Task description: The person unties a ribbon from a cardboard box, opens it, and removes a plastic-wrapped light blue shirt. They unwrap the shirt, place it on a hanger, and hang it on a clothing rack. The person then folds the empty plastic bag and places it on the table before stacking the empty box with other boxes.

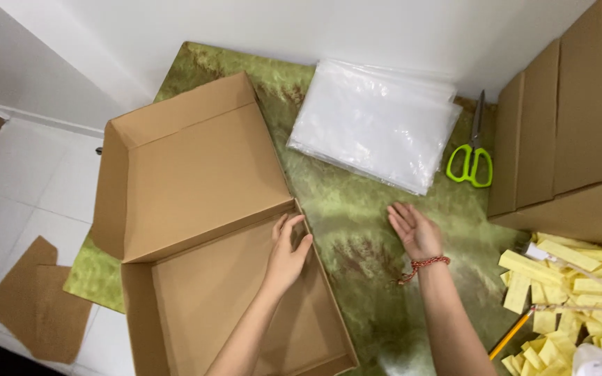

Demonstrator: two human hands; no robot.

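An open brown cardboard box with its lid folded back lies on a green mottled mat. My left hand rests inside the box, its fingers touching the far right corner where the lid hinges. My right hand lies open, palm up, on the mat to the right of the box, holding nothing. A red cord bracelet circles that wrist.
A stack of clear plastic bags lies at the back. Green-handled scissors rest beside stacked brown cardboard boxes at right. Several yellow paper strips and a pencil sit lower right. Cardboard scraps lie on the white floor.
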